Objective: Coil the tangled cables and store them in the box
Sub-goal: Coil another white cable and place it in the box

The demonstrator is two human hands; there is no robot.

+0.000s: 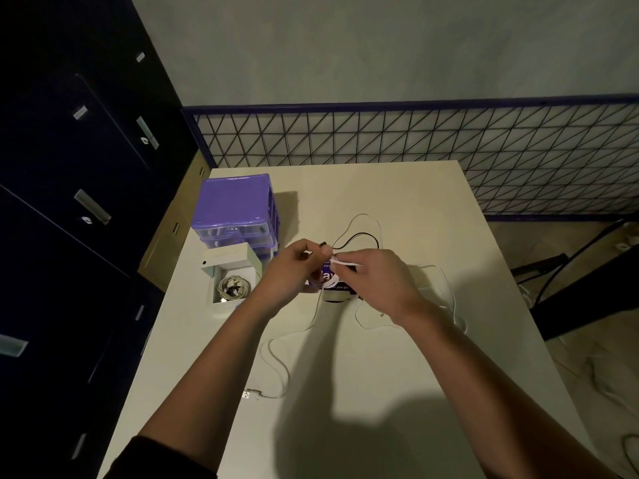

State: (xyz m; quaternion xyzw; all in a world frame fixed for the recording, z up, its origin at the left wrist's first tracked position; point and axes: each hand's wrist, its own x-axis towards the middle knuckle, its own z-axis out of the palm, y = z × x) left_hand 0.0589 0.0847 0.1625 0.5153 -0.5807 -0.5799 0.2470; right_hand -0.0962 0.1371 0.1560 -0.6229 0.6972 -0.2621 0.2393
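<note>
Above the middle of the white table (397, 357), my left hand (294, 271) and my right hand (377, 278) meet and both pinch a white cable (342, 261) looped into a small bundle between them. Its loose end trails down to a USB plug (246, 395) near the front left. A thin black cable (359, 236) loops on the table just behind my hands. The open white box (221, 302) stands left of my left hand, with a coiled cable (233, 286) lying in it.
A purple drawer unit (235, 209) stands behind the box. A small purple-labelled object (337, 288) lies under my hands. More white cable (449, 295) lies to the right. Dark cabinets (69, 202) stand left, a wire grid panel (415, 140) behind.
</note>
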